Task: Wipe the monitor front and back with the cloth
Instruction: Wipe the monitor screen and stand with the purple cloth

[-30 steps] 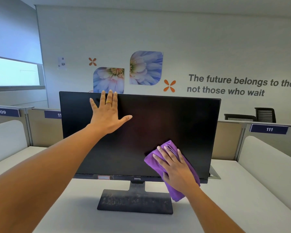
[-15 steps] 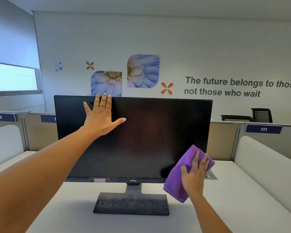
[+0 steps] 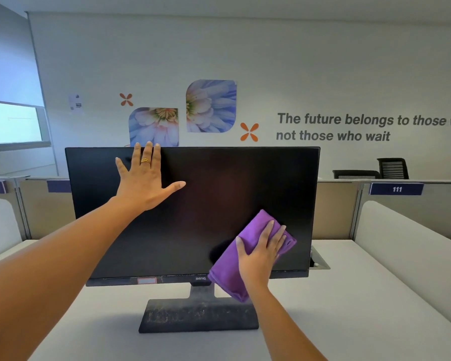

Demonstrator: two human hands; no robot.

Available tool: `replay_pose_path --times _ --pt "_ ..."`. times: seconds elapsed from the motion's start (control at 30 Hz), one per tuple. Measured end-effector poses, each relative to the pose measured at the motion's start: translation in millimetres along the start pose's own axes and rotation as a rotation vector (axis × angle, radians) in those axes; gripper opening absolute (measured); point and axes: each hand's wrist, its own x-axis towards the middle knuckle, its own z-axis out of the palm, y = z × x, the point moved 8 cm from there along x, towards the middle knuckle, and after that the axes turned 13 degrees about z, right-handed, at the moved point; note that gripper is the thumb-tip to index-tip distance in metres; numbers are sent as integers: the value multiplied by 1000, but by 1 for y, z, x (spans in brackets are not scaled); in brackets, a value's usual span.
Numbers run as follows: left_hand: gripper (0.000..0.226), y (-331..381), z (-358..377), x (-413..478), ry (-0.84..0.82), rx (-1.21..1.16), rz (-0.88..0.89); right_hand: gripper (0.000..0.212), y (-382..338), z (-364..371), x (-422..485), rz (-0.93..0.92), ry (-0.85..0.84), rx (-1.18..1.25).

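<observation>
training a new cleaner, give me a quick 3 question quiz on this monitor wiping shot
1. True or false: the purple cloth lies on the desk.
2. Which hand steadies the monitor at its top edge?
3. Which part looks dusty? A) stand base B) chair C) wall

Key
1. False: the right hand presses it flat on the lower right screen.
2. The left hand, open, with a ring.
3. A

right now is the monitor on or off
Off, as far as the view shows: the monitor screen is uniformly black with no image, while the right hand presses the purple cloth on it.
</observation>
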Motion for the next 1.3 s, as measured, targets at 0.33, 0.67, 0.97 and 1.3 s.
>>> replay_pose_path --times 0.33,0.67,0.97,1.3 --pt "105 1 1 0 8 6 -7 82 47 -25 34 211 15 47" --pt "106 0 -2 -1 3 -13 -4 77 15 17 -35 -54 -69 -196" --pt "105 -1 0 -1 -4 14 19 77 -29 65 -95 -600 -160 -430" --pt "104 -1 -1 0 6 2 37 54 -24 49 -66 -492 -123 -445"
